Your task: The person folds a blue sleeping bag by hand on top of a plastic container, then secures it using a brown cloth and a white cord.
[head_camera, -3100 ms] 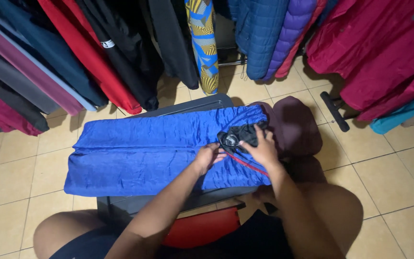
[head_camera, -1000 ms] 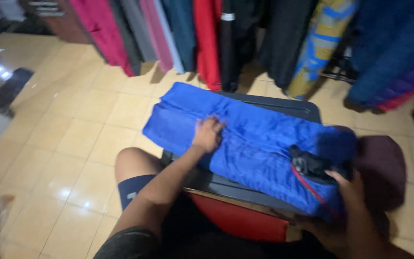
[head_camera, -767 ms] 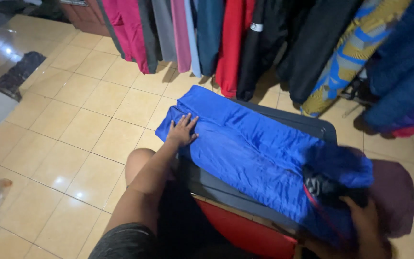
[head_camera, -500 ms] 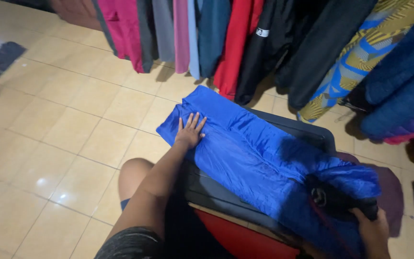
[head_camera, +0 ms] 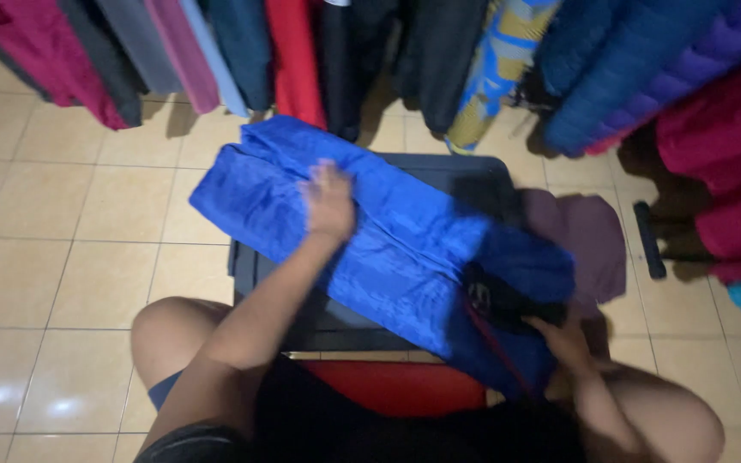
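Pinching the black fabric (head_camera: 508,302) at the near end of the blue cloth (head_camera: 388,240), the right hand (head_camera: 559,336) holds it. The left hand (head_camera: 329,204), fingers spread, presses flat further along the cloth, which lies on a dark case (head_camera: 302,309).

Head camera looks steeply down, close, somewhat blurred.

The left hand (head_camera: 329,203) has been slid back from the far left end of the blue sleeping bag (head_camera: 370,231) toward its middle, where it is now pressed flat, blurred by motion. The bag has been swung round, its left end lifted farther up and away. The right hand (head_camera: 559,336) has been drawn closer in, kept at the black pouch (head_camera: 499,300) on the rolled right end. The view has been shifted right.
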